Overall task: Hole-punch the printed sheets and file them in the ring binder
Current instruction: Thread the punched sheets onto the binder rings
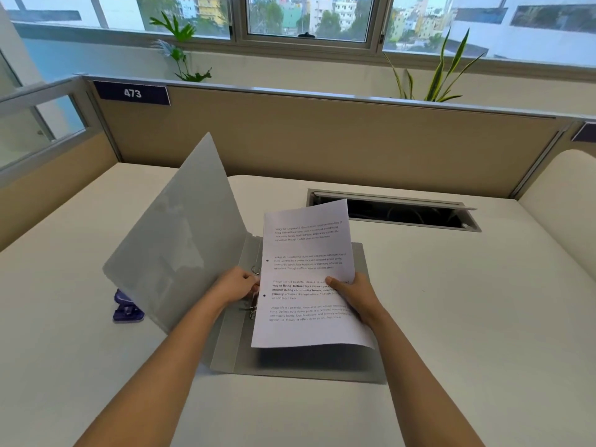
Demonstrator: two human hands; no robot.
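Note:
A grey ring binder [303, 369] lies on the desk with its front cover [180, 240] standing up at a slant on the left. Its metal rings [255, 270] show at the spine. Printed sheets [306, 250] with two punched holes near their left edge hover tilted above the binder's back cover. My right hand [354, 295] grips the sheets at their right side, thumb on top. My left hand [237, 283] pinches at the sheets' left edge beside the rings. A purple hole punch [127, 308] sits on the desk to the left, partly hidden behind the cover.
The white desk [451, 317] has an open cable slot [396, 211] behind the binder. A beige partition [322, 137] closes off the back, with plants and windows beyond. A second desk section curves in at the far right.

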